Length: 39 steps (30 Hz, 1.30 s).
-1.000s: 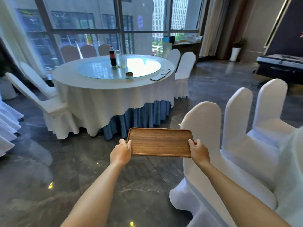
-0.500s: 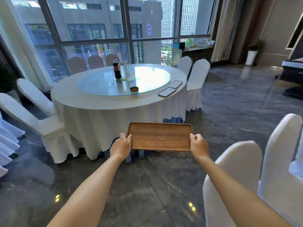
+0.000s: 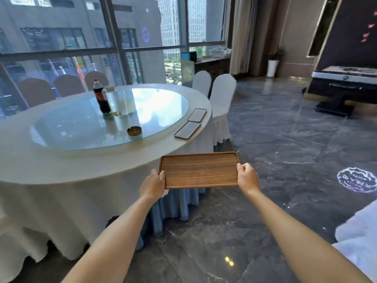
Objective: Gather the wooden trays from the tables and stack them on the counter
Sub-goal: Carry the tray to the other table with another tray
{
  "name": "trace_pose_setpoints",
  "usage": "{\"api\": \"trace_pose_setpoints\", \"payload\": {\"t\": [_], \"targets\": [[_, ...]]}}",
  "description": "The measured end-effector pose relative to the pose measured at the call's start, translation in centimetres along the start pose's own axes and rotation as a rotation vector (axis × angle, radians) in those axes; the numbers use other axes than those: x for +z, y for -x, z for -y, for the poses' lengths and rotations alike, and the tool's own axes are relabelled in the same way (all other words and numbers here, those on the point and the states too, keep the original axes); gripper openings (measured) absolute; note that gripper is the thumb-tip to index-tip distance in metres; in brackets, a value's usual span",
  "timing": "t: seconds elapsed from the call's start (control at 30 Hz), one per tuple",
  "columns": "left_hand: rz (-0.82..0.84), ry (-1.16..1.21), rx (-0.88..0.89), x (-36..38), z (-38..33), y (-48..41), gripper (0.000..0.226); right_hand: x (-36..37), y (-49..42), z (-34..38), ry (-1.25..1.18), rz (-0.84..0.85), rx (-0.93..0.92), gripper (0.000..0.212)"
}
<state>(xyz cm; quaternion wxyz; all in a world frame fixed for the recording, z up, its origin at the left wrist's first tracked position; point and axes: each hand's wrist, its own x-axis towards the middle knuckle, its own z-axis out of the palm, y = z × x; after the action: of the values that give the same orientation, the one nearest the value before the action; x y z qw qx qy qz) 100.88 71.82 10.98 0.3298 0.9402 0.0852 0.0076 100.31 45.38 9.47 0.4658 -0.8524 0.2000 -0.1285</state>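
Observation:
A brown wooden tray (image 3: 199,170) hangs level in front of me, held by both short ends. My left hand (image 3: 153,184) grips its left end, my right hand (image 3: 247,178) its right end. The tray is empty and sits just off the near right edge of a round table (image 3: 61,166) covered in a white cloth. Two dark flat trays (image 3: 192,123) lie side by side on that table's right rim, beyond the wooden one.
On the table's glass turntable (image 3: 85,127) stand a cola bottle (image 3: 101,98), a clear jug and a small ashtray (image 3: 134,131). White-covered chairs (image 3: 221,107) stand at the table's right. A sideboard (image 3: 212,66) lines the window; a dark stand (image 3: 344,86) is far right. Dark marble floor stretches ahead to the right.
I have walked closer to the round table with the tray still in both hands. The white chairs that were at my right have dropped out of view.

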Motion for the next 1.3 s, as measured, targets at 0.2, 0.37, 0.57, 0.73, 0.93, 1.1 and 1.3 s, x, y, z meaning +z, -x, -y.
{"api": "trace_pose_setpoints", "payload": {"t": [0.2,0.37,0.57,0.73,0.93,1.1,1.3], "targets": [[0.052,0.008,0.017,1.8,-1.9,-12.2,0.043,3.1,-10.0,3.1,0.076,-0.027,-0.001,0.04],[0.075,0.017,0.004,5.6,-3.8,-20.2,0.044,5.6,-18.2,2.1,0.134,-0.019,0.015,0.031],[0.069,0.0,-0.06,11.7,-6.9,-29.8,0.045,8.6,-30.4,-0.5,0.193,0.048,-0.001,0.027],[0.015,0.053,-0.176,16.0,-11.0,-36.9,0.047,10.4,-42.5,-0.7,0.207,0.163,-0.043,0.028],[-0.072,0.102,-0.281,18.5,-14.0,-43.9,0.046,13.0,-53.8,1.4,0.29,0.299,-0.142,0.03],[-0.134,0.074,-0.383,19.9,-12.9,-49.2,0.049,17.9,-60.1,2.6,0.338,0.401,-0.221,0.039],[-0.164,0.006,-0.511,22.1,-10.3,-55.7,0.053,25.2,-67.0,3.6,0.454,0.54,-0.32,0.041]]}}
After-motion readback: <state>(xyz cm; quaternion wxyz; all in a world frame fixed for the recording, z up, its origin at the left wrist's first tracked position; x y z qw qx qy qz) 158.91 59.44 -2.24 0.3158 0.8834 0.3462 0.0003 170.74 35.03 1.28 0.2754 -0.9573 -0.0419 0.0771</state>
